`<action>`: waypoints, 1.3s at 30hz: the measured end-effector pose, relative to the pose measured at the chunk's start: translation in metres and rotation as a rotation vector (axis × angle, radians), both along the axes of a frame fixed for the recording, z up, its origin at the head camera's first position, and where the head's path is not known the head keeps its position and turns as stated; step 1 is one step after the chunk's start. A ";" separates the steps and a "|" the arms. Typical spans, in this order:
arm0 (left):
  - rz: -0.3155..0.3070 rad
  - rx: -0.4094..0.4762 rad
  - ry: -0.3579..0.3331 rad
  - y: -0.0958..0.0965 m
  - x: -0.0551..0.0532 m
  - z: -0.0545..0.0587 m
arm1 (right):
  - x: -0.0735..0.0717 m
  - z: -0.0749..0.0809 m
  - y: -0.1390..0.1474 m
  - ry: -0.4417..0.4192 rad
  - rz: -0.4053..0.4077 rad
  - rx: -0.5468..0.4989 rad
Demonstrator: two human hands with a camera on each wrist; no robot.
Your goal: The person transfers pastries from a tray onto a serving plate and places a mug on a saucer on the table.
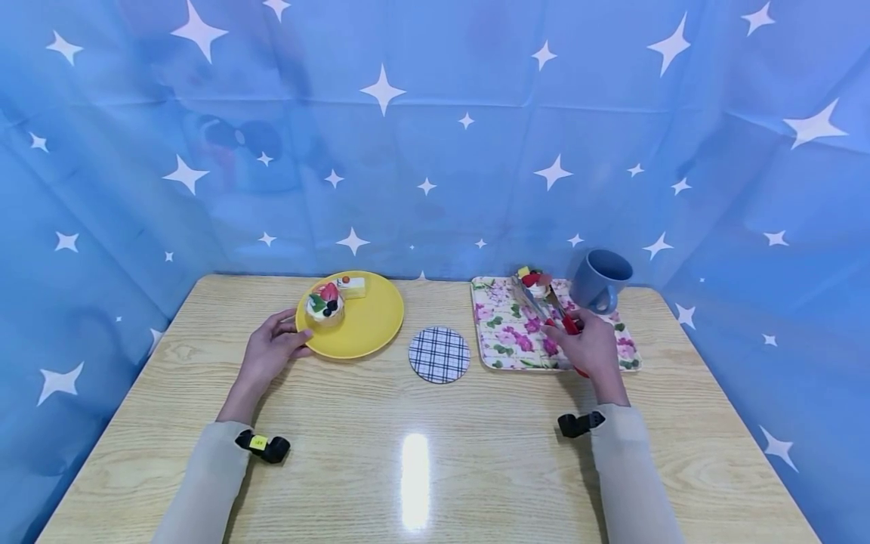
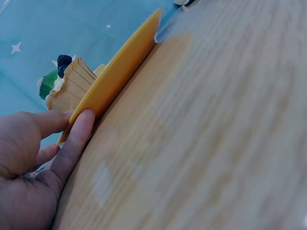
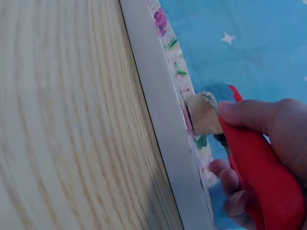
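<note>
On the left, a round yellow plate (image 1: 367,325) carries a fruit-topped cupcake (image 1: 326,308) and a small slice of cake (image 1: 350,288). My left hand (image 1: 272,347) pinches the plate's near-left rim between thumb and fingers, close beside the cupcake, as the left wrist view also shows. My right hand (image 1: 588,344) grips a pair of tongs (image 3: 259,172) with red handles. The tongs' metal arms reach to either side of a second fruit-topped cupcake (image 1: 534,284) at the back of a flowered tray (image 1: 503,344).
A blue mug (image 1: 600,279) stands at the tray's back right, just beyond my right hand. Between plate and tray lies a round checked coaster (image 1: 439,355). A blue star-patterned curtain (image 1: 435,151) hangs along the back and sides of the wooden table (image 1: 353,423).
</note>
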State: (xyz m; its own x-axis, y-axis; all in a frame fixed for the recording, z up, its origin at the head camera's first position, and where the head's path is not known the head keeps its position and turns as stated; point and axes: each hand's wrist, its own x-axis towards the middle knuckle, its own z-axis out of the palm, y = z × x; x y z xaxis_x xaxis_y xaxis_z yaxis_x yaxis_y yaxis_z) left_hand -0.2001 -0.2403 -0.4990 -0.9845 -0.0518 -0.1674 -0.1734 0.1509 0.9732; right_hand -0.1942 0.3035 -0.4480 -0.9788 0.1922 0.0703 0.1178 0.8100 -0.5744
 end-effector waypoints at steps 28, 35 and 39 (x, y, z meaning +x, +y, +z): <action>-0.012 0.011 -0.002 -0.002 -0.002 -0.002 | 0.004 0.013 -0.009 0.046 0.054 0.019; -0.009 0.004 -0.002 -0.001 -0.001 0.001 | 0.006 0.018 -0.016 0.033 0.074 -0.006; -0.009 0.010 0.001 -0.002 -0.001 -0.001 | 0.007 0.022 -0.020 0.042 0.099 -0.020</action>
State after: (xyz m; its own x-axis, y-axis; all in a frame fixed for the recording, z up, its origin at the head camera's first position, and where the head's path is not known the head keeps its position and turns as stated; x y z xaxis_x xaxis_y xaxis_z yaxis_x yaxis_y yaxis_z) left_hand -0.2012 -0.2427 -0.4996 -0.9851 -0.0409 -0.1669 -0.1711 0.1424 0.9749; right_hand -0.1872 0.2833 -0.4265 -0.9894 0.0969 0.1082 0.0139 0.8047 -0.5936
